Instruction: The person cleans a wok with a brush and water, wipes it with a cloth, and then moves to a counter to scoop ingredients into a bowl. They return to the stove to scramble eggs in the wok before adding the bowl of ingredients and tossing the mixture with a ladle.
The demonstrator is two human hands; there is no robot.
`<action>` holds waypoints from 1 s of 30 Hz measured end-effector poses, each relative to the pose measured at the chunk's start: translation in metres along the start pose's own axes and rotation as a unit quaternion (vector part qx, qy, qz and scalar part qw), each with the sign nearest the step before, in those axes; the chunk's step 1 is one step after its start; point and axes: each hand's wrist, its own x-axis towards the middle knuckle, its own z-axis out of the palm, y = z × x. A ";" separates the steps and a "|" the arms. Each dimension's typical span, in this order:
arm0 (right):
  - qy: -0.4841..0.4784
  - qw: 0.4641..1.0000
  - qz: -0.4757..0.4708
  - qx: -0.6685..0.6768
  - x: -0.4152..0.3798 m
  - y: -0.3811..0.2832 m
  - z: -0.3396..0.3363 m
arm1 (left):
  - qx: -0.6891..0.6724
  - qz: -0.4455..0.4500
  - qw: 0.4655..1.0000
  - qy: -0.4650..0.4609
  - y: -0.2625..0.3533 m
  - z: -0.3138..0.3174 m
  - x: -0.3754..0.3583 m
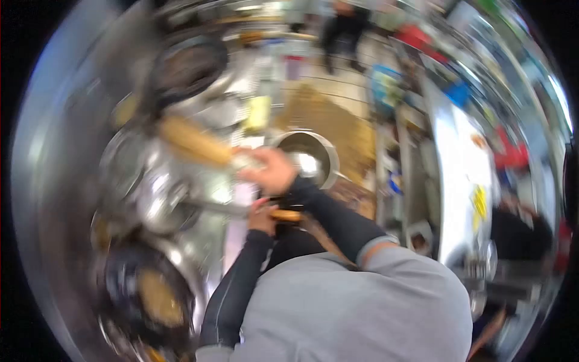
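Observation:
My right hand (268, 171) is closed around the pale end of a thick tan bamboo brush (196, 142), which points left over the metal cooktop. Motion blur smears the brush's far end. Just below it, my left hand (262, 217) grips a long metal handle (223, 208) whose wooden end (286, 215) sticks out on the right of the fist. Leftward, that handle runs to a shiny round metal vessel (161, 202); the blur hides how they join. A round metal pot (329, 158) stands just right of my right hand.
A dark wok (145, 295) with something tan in it sits at the lower left; another dark pan (190, 65) is at the upper left. Brown matting (319, 111) covers part of the tiled floor. A white counter (455, 187) runs along the right. A person (344, 33) stands at the far end.

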 end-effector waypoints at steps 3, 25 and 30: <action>0.011 1.000 0.018 0.000 -0.012 -0.012 0.014 | -0.026 -0.019 0.994 -0.103 -0.047 0.031 0.002; -0.515 0.744 -0.375 -0.201 0.007 -0.137 0.272 | 0.170 -0.391 0.806 0.410 -0.027 -0.183 -0.280; -0.536 0.722 -0.380 -0.215 -0.012 -0.136 0.448 | 0.190 -0.420 0.779 0.425 -0.036 -0.177 -0.306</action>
